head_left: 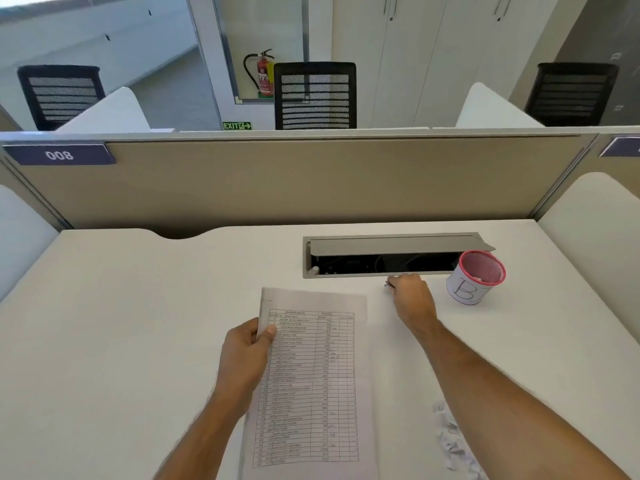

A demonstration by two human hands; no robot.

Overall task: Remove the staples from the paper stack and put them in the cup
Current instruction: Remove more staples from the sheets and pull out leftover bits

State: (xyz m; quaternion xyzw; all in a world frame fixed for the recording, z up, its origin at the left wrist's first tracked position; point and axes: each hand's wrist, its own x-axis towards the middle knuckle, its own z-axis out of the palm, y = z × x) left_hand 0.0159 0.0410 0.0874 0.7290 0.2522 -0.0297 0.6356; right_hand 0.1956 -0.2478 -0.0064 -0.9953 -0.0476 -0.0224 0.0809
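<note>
A stack of printed paper (311, 375) with a table of rows lies on the white desk in front of me. My left hand (247, 355) grips its left edge, thumb on top. My right hand (412, 296) is stretched forward beyond the paper's top right corner, fingers curled down at the desk near a small dark thing (387, 285) too small to identify. The cup (476, 277), a pink mesh holder wrapped in white paper marked "B", stands to the right of my right hand, apart from it.
An open cable tray (391, 256) with a grey lid is set into the desk behind my right hand. Crumpled white paper scraps (450, 441) lie at the near right. A beige partition (294, 181) closes off the back of the desk (121, 323).
</note>
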